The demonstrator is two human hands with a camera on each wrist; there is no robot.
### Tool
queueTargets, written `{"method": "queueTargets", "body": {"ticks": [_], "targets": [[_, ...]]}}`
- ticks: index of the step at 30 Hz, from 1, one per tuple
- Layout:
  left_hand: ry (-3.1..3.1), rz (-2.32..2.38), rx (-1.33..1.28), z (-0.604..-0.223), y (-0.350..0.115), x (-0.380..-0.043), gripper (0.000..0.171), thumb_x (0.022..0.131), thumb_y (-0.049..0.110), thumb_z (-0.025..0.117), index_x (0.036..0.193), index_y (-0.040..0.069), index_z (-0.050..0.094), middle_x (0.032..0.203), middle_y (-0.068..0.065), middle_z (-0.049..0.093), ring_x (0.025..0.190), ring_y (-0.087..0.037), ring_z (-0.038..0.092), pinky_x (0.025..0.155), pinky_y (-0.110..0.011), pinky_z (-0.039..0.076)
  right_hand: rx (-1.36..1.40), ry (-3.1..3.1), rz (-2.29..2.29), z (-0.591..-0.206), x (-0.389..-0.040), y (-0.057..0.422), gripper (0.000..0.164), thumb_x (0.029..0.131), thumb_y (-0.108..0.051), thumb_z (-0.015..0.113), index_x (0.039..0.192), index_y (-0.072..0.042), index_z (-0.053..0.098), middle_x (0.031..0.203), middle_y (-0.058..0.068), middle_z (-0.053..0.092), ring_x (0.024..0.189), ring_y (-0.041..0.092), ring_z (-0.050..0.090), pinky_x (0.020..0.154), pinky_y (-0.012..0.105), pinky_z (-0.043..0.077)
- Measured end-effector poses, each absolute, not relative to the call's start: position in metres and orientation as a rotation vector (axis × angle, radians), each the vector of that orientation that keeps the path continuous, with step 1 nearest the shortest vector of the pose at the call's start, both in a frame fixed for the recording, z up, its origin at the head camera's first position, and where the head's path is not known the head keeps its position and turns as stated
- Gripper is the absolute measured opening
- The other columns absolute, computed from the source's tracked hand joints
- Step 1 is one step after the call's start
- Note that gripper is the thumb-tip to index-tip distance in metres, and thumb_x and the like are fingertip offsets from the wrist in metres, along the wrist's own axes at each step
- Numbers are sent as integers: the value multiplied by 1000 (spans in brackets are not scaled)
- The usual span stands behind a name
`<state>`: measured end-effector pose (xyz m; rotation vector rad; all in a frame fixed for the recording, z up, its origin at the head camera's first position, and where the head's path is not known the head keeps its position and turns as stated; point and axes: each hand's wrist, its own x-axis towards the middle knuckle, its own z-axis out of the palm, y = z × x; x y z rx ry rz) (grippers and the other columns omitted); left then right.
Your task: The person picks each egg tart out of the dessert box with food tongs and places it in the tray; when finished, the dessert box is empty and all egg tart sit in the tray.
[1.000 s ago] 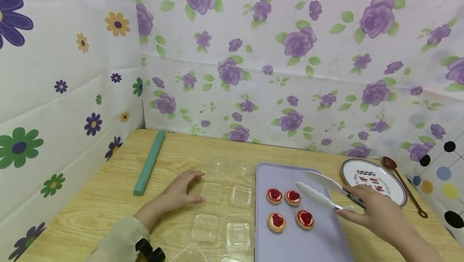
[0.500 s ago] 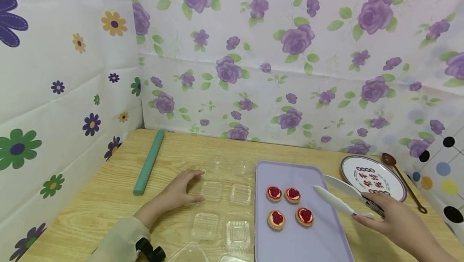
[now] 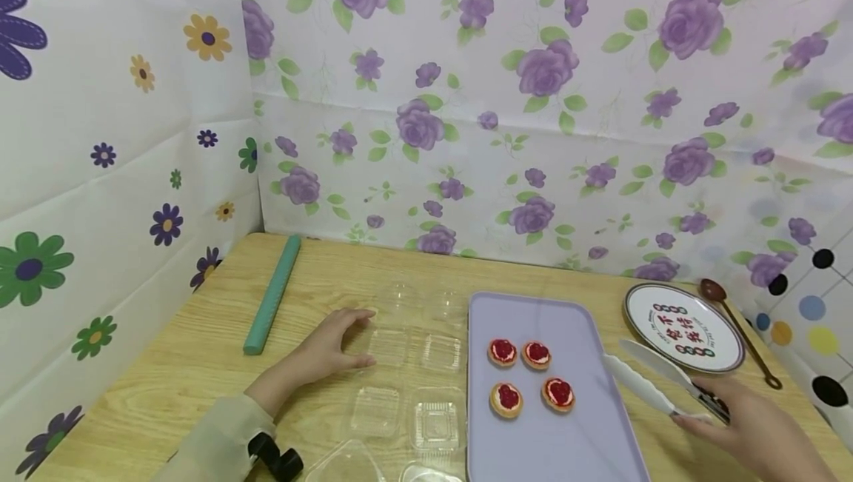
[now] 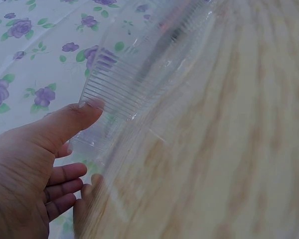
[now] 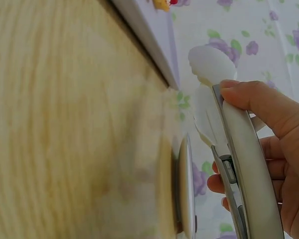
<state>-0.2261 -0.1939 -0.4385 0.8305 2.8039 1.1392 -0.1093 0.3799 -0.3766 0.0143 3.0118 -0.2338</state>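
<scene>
My right hand (image 3: 753, 423) holds white-tipped tongs (image 3: 643, 382), metal along the handle, with their two blades apart and nothing between them. They hang by the right edge of the lavender tray (image 3: 533, 312). Several tarts (image 3: 506, 399) with red topping and white cream lie on this tray. At the left my left hand (image 3: 326, 352) holds the side of a clear, lidded plastic container (image 3: 388, 349), thumb and index finger at its ends. The left wrist view shows the thumb on the ribbed edge of this container (image 4: 124, 87); the other fingers curl loosely below.
More clear plastic containers (image 3: 436, 423) stand in rows left of the tray. A green bar (image 3: 273, 295) lies at the back left of the wooden table (image 3: 180, 363). Beyond the tongs sit a white plate (image 3: 686, 326) with red lettering and a brown wooden ladle (image 3: 743, 334).
My right hand has drawn the tongs rightward and toward me, from above the tray to its right edge. The left hand and the tarts stay in place.
</scene>
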Motion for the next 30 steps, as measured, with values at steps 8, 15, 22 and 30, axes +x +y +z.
{"method": "queueTargets", "body": {"ticks": [8, 15, 22, 30], "targets": [[2812, 1123, 825, -437, -193, -226, 77, 79, 36, 78, 141, 7, 44, 123, -8, 58, 124, -34, 49, 104, -56, 40, 100, 2919, -219, -391, -107, 395, 93, 79, -67, 62, 125, 12, 53, 113, 32, 61, 92, 40, 64, 74, 52, 51], [2815, 1130, 826, -438, -193, -226, 77, 79, 36, 78, 141, 8, 45, 122, -7, 58, 123, -34, 50, 103, -56, 40, 151, 2891, -219, -405, -109, 405, 98, 76, -71, 61, 127, 12, 53, 114, 33, 61, 95, 44, 62, 74, 53, 51], [2818, 1131, 838, -438, -193, -227, 76, 79, 35, 78, 141, 7, 45, 122, -7, 59, 122, -33, 51, 103, -56, 41, 179, 2850, -214, -411, -111, 410, 101, 76, -73, 60, 127, 15, 51, 117, 36, 58, 100, 50, 59, 76, 54, 50], [2803, 1145, 826, -438, -193, -226, 77, 79, 37, 78, 141, 7, 45, 122, -7, 58, 121, -32, 51, 102, -55, 42, 215, 2837, -237, -410, -111, 410, 102, 76, -73, 59, 127, 16, 49, 115, 35, 60, 99, 48, 60, 76, 53, 51]]}}
